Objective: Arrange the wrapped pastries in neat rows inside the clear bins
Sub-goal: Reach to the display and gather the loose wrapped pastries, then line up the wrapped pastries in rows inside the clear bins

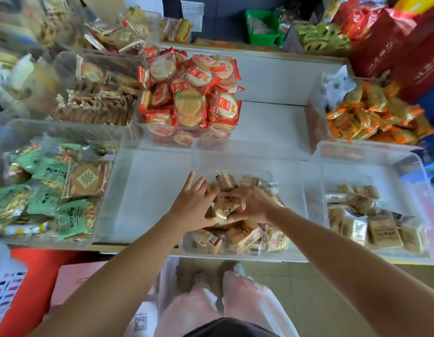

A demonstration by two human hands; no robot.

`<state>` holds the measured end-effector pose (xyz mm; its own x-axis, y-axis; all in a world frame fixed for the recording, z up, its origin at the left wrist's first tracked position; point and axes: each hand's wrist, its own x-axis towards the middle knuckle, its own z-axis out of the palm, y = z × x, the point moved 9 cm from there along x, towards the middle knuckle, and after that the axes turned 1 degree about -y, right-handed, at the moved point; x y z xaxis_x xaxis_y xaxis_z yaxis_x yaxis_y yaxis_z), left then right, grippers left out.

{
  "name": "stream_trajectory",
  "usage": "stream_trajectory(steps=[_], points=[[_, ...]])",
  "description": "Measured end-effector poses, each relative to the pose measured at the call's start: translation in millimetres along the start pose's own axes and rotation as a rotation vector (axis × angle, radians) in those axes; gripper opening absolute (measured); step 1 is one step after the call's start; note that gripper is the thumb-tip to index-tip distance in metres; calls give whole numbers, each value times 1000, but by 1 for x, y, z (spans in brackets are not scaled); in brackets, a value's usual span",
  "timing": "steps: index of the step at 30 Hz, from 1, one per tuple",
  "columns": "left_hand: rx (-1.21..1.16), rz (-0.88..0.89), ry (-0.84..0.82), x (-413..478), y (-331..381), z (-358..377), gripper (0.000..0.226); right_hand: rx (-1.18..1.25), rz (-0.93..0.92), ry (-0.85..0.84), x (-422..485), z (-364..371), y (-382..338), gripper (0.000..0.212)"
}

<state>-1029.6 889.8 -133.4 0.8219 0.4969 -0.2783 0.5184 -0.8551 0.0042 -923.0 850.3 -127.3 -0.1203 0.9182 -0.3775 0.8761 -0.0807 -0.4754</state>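
Note:
A clear bin [293, 195] at the table's front holds a loose heap of tan wrapped pastries [245, 235]. Both my hands are inside it. My right hand [253, 203] curls round one pale wrapped pastry [226, 211] at the top of the heap. My left hand [195, 203] lies beside it with its fingers spread and straight, its thumb side touching the same pastry. A second clear bin [413, 164] to the right holds more of the tan wrapped pastries [381, 229], lying unevenly.
A bin of red-wrapped round crackers [191, 93] stands behind. Green and brown packets [52, 190] fill the left bin, orange packets [371, 117] the back right one. White table surface [147, 190] shows left of the middle bin. Red boxes [405, 45] stand at the far right.

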Motion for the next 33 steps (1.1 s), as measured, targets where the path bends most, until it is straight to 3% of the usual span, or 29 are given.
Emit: stream_trajectory(steps=[5,10,13,15,18,24,28,33], points=[[102,10,-181,21,1,6,94,50,27,125,-9,-22,18,67],[171,16,-129,39,7,-1,49,57,159,262,-24,-48,47,65],[210,36,-120,46,10,0,32,105,213,183,-33,-42,53,56],[138,37,-114,49,6,0,24,135,210,165,-32,-40,53,53],[-132,-7,34,51,-4,-24,25,168,220,200,-28,-48,53,56],[-471,-208,273,57,-20,-82,34,335,301,431,-44,-97,76,55],[-590,-172,359,82,16,-119,37,372,357,566,-80,-134,114,56],[-661,-53,310,127,108,-140,38,400,470,637,-154,-156,182,50]])
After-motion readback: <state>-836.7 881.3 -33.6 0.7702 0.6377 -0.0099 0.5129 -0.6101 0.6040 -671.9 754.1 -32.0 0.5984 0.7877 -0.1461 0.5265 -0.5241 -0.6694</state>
